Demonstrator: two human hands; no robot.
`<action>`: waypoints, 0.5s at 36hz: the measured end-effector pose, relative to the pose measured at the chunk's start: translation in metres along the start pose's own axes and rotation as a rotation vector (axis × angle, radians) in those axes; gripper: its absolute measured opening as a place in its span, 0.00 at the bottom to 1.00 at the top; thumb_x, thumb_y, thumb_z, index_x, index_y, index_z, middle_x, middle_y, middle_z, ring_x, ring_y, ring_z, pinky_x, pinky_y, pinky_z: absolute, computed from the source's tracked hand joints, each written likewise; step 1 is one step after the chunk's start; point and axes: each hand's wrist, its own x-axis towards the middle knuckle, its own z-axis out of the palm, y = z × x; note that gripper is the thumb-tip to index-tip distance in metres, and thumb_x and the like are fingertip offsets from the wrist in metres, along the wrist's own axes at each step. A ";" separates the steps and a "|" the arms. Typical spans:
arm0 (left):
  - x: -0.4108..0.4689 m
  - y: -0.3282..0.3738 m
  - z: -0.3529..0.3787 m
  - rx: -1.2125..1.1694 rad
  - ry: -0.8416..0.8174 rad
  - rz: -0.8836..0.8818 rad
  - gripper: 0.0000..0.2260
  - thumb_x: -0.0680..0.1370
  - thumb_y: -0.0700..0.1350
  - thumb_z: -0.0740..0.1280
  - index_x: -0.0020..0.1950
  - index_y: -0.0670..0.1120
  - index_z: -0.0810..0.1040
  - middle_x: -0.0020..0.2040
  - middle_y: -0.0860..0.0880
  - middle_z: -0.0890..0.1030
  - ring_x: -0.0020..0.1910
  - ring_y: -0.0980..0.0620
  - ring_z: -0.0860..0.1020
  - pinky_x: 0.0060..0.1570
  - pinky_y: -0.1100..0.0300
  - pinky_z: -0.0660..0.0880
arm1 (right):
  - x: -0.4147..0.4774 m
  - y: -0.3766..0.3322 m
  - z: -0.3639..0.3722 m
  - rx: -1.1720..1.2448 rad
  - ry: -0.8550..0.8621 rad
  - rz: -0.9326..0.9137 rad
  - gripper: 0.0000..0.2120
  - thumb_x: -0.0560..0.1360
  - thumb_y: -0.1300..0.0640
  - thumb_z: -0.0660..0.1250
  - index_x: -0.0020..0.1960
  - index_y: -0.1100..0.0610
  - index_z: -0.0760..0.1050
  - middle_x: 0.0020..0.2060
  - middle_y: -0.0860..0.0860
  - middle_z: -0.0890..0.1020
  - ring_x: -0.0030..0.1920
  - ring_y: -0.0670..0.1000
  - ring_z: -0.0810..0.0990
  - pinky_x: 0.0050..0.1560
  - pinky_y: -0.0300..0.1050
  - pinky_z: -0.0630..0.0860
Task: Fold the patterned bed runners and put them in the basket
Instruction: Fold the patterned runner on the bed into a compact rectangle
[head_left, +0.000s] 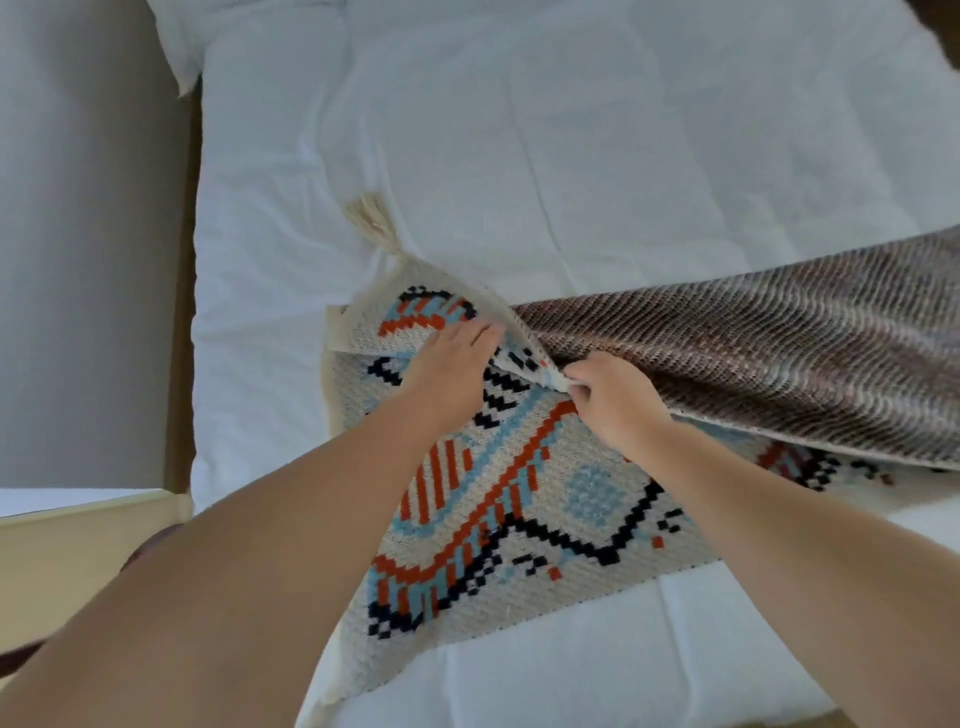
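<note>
Forearms fill the lower frame, both reaching out over the bed (519, 156). Left hand (452, 364) lies flat, fingers straight, pressing the patterned face of the bed runner (519, 499) near its far corner. Right hand (613, 400) is curled tight, pinching the runner's cream edge where the cloth turns over. From that pinch a long flap (753, 358) runs off to the right, brown striped underside up, raised off the layer beneath. Runner lies across the bed, one tassel (371, 218) pointing away from the far corner. Basket not in view.

My read: thick woven cloth, soft and limp but with some weight. It drapes, won't hold a crease unaided, and the knit should give good grip. I'd take it by the bound edges or corners, not the tassel, and pin the lower layer flat so it doesn't drag across the bedding.
</note>
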 end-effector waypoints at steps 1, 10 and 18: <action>0.009 0.002 -0.003 0.006 -0.008 0.028 0.40 0.68 0.27 0.58 0.77 0.50 0.54 0.78 0.47 0.55 0.76 0.46 0.53 0.73 0.50 0.49 | -0.005 -0.001 0.001 -0.014 -0.003 -0.028 0.12 0.78 0.65 0.60 0.37 0.55 0.72 0.37 0.51 0.73 0.35 0.52 0.73 0.33 0.47 0.71; 0.062 -0.010 -0.007 0.198 -0.168 0.155 0.11 0.74 0.37 0.62 0.50 0.51 0.77 0.49 0.51 0.79 0.55 0.50 0.74 0.72 0.44 0.51 | -0.033 0.014 0.011 -0.087 -0.029 -0.159 0.09 0.79 0.64 0.59 0.50 0.57 0.79 0.43 0.52 0.77 0.42 0.54 0.76 0.42 0.48 0.75; 0.007 -0.044 -0.003 0.305 -0.184 0.085 0.08 0.74 0.42 0.62 0.48 0.51 0.78 0.44 0.52 0.77 0.46 0.50 0.73 0.51 0.51 0.68 | -0.047 0.026 0.024 -0.182 -0.143 -0.099 0.17 0.75 0.69 0.60 0.58 0.54 0.76 0.44 0.46 0.69 0.36 0.46 0.72 0.32 0.39 0.70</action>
